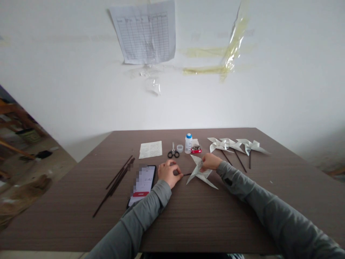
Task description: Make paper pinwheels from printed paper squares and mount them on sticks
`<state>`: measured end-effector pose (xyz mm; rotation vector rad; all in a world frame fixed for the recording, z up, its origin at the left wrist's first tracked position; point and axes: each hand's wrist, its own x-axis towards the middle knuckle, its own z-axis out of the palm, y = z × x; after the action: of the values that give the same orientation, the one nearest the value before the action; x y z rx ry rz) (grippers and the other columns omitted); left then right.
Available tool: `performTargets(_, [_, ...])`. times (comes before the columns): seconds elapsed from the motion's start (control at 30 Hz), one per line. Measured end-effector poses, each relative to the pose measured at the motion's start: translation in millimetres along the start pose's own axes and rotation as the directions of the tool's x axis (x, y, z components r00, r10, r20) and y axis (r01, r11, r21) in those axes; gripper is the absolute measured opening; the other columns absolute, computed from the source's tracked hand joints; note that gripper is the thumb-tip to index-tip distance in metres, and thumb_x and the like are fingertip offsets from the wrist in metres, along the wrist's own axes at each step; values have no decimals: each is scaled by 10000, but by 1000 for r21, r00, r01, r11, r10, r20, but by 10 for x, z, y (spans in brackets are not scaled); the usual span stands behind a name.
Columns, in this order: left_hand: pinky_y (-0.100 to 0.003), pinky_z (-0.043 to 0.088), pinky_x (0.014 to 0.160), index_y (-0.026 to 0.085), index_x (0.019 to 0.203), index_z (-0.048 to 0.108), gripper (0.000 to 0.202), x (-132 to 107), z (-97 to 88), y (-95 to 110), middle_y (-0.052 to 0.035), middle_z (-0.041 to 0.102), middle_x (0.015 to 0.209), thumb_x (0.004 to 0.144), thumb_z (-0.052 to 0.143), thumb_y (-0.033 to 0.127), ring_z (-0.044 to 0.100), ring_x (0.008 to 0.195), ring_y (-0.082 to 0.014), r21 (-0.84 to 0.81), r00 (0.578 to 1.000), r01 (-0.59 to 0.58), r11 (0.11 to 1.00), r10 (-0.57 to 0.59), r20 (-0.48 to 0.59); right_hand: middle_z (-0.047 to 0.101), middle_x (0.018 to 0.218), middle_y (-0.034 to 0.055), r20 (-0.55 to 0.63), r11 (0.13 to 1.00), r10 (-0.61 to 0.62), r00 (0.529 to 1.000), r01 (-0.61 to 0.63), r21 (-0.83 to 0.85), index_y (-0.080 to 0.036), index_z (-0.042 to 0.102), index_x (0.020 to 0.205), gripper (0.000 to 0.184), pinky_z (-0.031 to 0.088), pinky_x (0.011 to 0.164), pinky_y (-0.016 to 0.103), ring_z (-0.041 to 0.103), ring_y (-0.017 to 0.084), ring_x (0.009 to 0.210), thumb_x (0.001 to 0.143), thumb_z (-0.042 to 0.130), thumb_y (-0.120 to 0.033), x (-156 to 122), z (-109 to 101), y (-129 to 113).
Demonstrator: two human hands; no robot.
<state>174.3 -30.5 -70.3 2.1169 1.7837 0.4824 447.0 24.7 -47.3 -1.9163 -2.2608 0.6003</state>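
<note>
A paper pinwheel (194, 173) made of printed sheet lies in front of me at the middle of the table, its pointed blades spread. My right hand (211, 162) is closed on it near the centre, thumb and fingers pinching a folded blade. From the pinwheel's left side runs a thin dark stick (186, 175). My left hand (169, 174) rests on the table with its fingers curled round the other end of that stick. Whether the right fingers also hold a small pin cannot be made out.
Behind my hands stand scissors (173, 151), a small clear cup (179, 148), a blue-capped white bottle (188, 144) and a red box (196, 149). Several pinwheels (250, 146) lie back right. A paper sheet (151, 149), phone (142, 183) and dark sticks (114, 185) are left.
</note>
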Motion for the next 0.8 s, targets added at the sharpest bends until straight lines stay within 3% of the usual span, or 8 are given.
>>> performTargets(0.17, [-615,541,1478,298,971,974,86,-19,-70,85,-41,844,1732,1040,1022,278,753,1628,-406,-4,998,37,999,-37,45,934,1114,132,14,989,133,991,-131,-72,-268,999,939,102,636,1290,718,858,498,1382,859,1027,-210,-62,17,-139])
performTargets(0.6, [-596,544,1481,294,998,987,72,-34,-74,138,-35,843,1754,1056,1008,257,756,1648,-405,22,997,58,998,-58,43,956,1212,138,-56,986,144,988,-148,-78,-318,1023,1005,182,626,1297,710,806,521,1504,864,970,-217,-88,118,-165])
performTargets(0.8, [-611,547,1482,302,973,981,93,-33,-62,136,-35,855,1729,1044,1017,254,763,1635,-409,8,997,59,998,-59,39,966,1319,149,-49,984,159,986,-162,-75,-307,1035,1085,255,580,1374,795,764,532,1600,853,980,-215,-82,136,-189])
